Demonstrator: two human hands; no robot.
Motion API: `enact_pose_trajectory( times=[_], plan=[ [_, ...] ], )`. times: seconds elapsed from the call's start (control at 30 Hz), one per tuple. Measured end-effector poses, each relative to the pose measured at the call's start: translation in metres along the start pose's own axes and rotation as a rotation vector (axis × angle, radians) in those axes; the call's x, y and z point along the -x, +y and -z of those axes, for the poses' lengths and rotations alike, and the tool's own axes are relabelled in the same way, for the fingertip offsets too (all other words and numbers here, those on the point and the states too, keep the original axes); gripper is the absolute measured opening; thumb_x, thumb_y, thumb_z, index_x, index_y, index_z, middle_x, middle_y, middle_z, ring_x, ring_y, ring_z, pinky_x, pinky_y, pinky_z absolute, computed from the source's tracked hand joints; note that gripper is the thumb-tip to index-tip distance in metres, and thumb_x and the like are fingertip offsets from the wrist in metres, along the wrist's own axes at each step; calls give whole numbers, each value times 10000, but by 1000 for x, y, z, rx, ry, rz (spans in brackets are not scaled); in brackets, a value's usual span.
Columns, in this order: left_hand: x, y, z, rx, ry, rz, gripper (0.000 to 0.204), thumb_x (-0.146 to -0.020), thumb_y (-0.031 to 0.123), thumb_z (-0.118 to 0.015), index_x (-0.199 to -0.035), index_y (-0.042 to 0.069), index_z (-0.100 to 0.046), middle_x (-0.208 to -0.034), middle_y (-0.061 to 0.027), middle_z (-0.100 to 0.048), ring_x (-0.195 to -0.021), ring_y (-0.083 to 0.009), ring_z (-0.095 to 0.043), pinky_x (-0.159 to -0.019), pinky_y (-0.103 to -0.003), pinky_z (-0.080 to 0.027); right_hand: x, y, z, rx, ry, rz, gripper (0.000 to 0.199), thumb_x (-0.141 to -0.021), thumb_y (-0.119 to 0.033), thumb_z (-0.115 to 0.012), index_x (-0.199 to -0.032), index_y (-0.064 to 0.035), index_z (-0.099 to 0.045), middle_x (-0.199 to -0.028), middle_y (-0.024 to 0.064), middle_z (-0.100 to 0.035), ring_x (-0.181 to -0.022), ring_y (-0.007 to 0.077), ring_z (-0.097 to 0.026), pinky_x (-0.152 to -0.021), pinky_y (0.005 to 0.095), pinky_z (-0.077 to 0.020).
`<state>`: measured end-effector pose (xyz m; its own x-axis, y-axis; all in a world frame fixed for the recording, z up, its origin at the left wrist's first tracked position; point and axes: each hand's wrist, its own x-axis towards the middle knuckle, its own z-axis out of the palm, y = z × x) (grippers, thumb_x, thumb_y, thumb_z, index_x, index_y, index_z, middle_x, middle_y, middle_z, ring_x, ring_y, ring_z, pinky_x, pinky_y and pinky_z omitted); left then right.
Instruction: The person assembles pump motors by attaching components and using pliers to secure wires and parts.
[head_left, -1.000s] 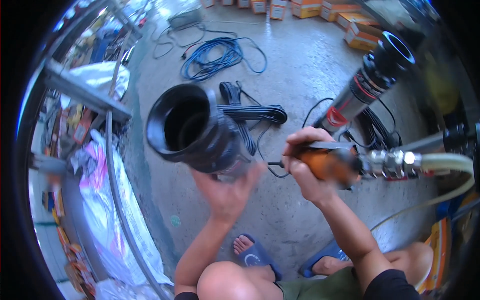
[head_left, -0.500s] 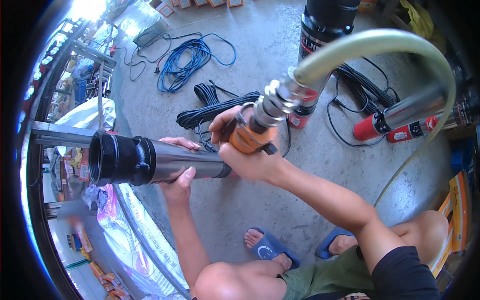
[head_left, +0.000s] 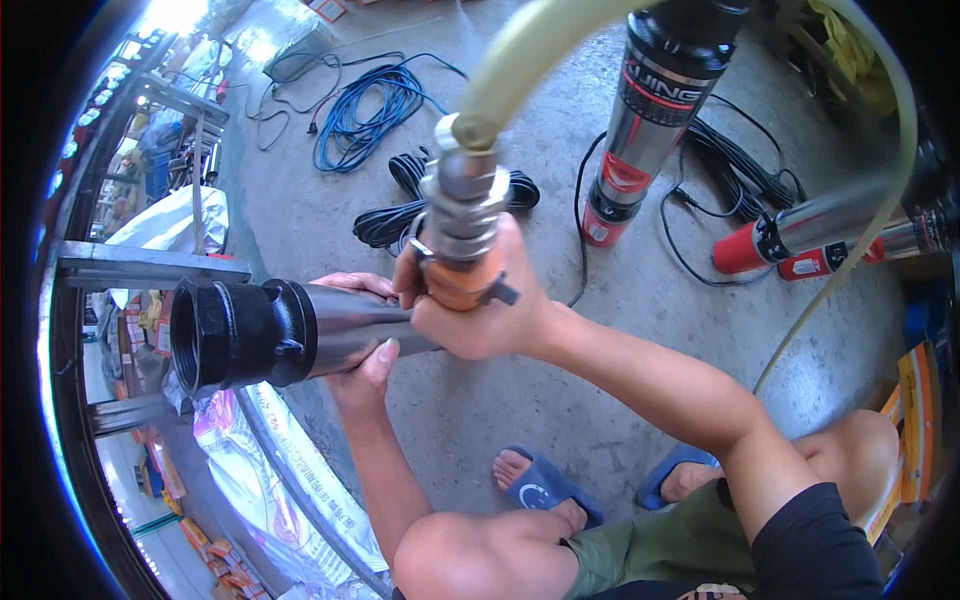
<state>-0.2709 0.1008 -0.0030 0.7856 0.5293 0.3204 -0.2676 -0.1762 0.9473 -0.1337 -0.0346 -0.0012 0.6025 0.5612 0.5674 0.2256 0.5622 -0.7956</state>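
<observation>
A submersible pump (head_left: 340, 330) with a steel barrel and a black threaded outlet lies sideways in front of me, its outlet toward the left. My left hand (head_left: 364, 380) grips the barrel, with the thumb on the near side and the fingers on the far side. My right hand (head_left: 490, 318) is closed round an orange air tool (head_left: 462, 282) above the barrel's right end. Metal couplings (head_left: 464, 220) on the tool join it to a yellowish hose (head_left: 535, 55) that arches up and to the right. My right hand and forearm hide the pump's other end and the tool's tip.
Another pump (head_left: 640, 130) stands upright ahead, with black cable (head_left: 735, 170) beside it. More pumps (head_left: 745, 250) lie at the right. Coils of blue cable (head_left: 360, 120) and black cable (head_left: 385, 222) rest on the floor. A metal frame (head_left: 150, 262) and a white sack (head_left: 290, 490) are at the left.
My right hand has moved left along the barrel with the air tool, now more upright. The hose has swung left with it. The pump's outlet has shifted slightly left and nearer.
</observation>
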Motion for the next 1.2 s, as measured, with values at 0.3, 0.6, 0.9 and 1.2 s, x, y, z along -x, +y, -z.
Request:
enact_pose_trajectory(
  times=[0.3,0.6,0.9,1.2],
  plan=[
    [27,6,-14,-97,302,63,611,-787,141,-775,-1298,15,-465,-1362,-190,-503,-1215,-276,-533,-1045,-384,-456,-14,2,-5,75,97,35,89,-720,-35,-676,-800,-2,-653,-705,55,-676,-610,141,-632,-621,273,-517],
    [146,-66,-56,-1153,-311,181,761,-864,188,-734,-1469,-94,-369,-1120,-215,-565,-819,-315,-645,-696,-407,-544,-10,6,-10,152,249,1,116,-713,-77,-699,-788,-14,-638,-681,42,-661,-577,120,-588,-595,275,-497],
    [122,-69,-81,-1363,-292,256,698,-884,224,-699,-1411,-116,-393,-1200,-301,-569,-882,-464,-694,-709,-486,-584,-14,7,-6,120,262,-15,162,-729,-92,-703,-862,-11,-659,-726,44,-702,-645,125,-664,-662,268,-541],
    [118,-85,-77,-1435,-345,262,407,-886,204,-670,-1168,-77,-583,-1047,-256,-623,-806,-429,-705,-676,-501,-582,-17,-6,-10,60,303,42,164,-684,-112,-720,-772,-12,-623,-635,127,-599,-513,248,-545,-544,324,-465]
  ],
)
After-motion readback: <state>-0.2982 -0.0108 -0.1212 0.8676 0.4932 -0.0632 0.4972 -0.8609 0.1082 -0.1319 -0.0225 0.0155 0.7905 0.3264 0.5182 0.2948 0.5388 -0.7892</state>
